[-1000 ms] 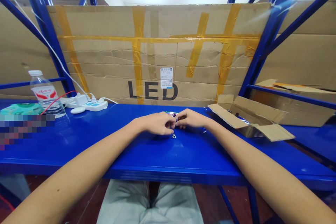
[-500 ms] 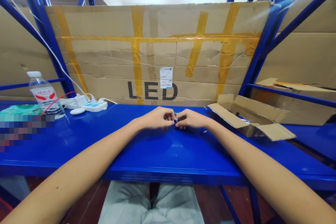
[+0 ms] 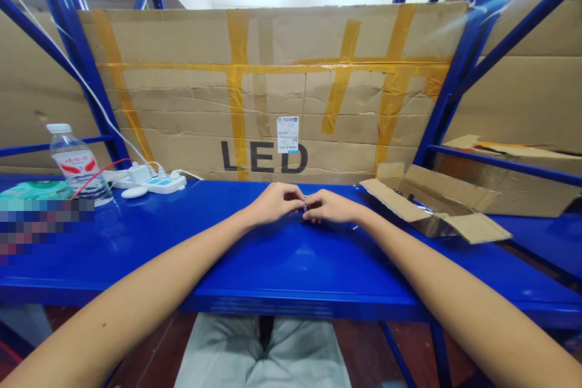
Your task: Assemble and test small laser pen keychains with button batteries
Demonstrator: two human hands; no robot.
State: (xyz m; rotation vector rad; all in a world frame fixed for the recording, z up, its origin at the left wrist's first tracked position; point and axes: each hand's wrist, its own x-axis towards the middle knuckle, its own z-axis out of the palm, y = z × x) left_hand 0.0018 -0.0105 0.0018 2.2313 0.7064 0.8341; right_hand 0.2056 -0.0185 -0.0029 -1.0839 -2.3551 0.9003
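Note:
My left hand (image 3: 278,202) and my right hand (image 3: 331,206) meet above the middle of the blue table (image 3: 282,260). Both are closed in a pinch, fingertips almost touching. Between them sits a small part (image 3: 305,206), mostly covered by the fingers; a bit of silvery and dark surface shows, too little to name it. Under my right wrist a small whitish piece (image 3: 355,228) lies on the tabletop.
An open cardboard box (image 3: 454,213) with small dark items stands to the right. On the left are a water bottle (image 3: 78,163), a white power strip (image 3: 164,183) and a teal packet (image 3: 34,191). A large carton (image 3: 191,97) marked LED rises behind.
My left hand's fingers have drawn in and now pinch more closely at the small part. My right hand has stayed almost where it was.

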